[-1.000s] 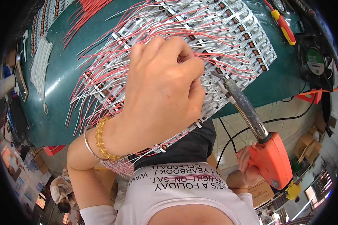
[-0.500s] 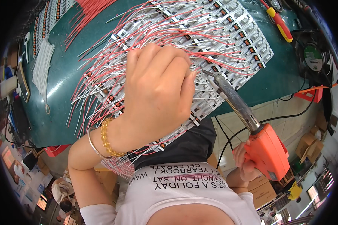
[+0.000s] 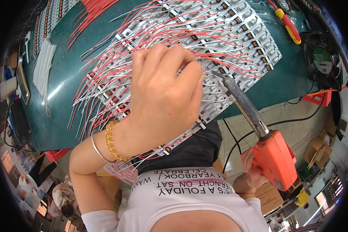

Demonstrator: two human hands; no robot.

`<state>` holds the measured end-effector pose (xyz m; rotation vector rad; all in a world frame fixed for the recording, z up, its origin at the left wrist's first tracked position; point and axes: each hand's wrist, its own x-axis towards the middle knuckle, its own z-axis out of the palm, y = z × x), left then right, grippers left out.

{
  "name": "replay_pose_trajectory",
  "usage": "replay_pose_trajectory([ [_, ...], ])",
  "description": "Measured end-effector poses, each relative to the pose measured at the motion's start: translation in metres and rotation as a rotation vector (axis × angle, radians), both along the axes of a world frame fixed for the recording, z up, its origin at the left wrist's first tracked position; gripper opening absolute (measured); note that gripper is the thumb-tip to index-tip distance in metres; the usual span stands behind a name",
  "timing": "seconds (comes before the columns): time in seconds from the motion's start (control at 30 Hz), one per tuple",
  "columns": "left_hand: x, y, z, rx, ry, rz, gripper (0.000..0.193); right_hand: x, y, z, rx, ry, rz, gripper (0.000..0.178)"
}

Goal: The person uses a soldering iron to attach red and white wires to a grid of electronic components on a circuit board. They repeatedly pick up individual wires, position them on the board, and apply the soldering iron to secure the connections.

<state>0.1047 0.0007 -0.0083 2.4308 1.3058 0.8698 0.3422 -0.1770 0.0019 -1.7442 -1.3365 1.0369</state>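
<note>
My left hand [image 3: 164,87] is over a panel of small white plastic parts [image 3: 243,38] laid out in rows. Its fingers are curled and closed, with the tips hidden behind the hand, so whatever they pinch cannot be made out. Red and white wires [image 3: 108,73] fan out from the panel around this hand. My right hand [image 3: 251,170] grips the handle of an orange soldering gun [image 3: 276,160]. The gun's metal barrel slants up to the left, and its dark tip is close to my left fingers above the panel. Whether the tip touches a part is unclear.
On the green table [image 3: 62,112] lie a bundle of white wires [image 3: 42,69], a bundle of red wires [image 3: 91,15] and a phone-like device [image 3: 23,85]. A red-and-yellow-handled screwdriver [image 3: 288,25] and a black fan [image 3: 323,60] are at the right. A black cable [image 3: 297,119] hangs below the edge.
The soldering gun has shifted slightly right and down, its tip drawing back a little from my left fingers. My left hand has moved slightly right, its index finger lifting.
</note>
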Motion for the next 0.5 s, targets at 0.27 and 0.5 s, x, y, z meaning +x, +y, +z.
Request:
replay_pose_trajectory([
  [0.27,0.002,0.001,0.0,0.012,0.002,-0.012,0.017,-0.012,-0.001,-0.012,0.189,0.26,-0.088,0.085],
  [0.5,-0.004,-0.001,0.0,0.019,-0.073,-0.053,0.013,-0.012,-0.001,-0.005,0.119,0.373,-0.084,0.087],
])
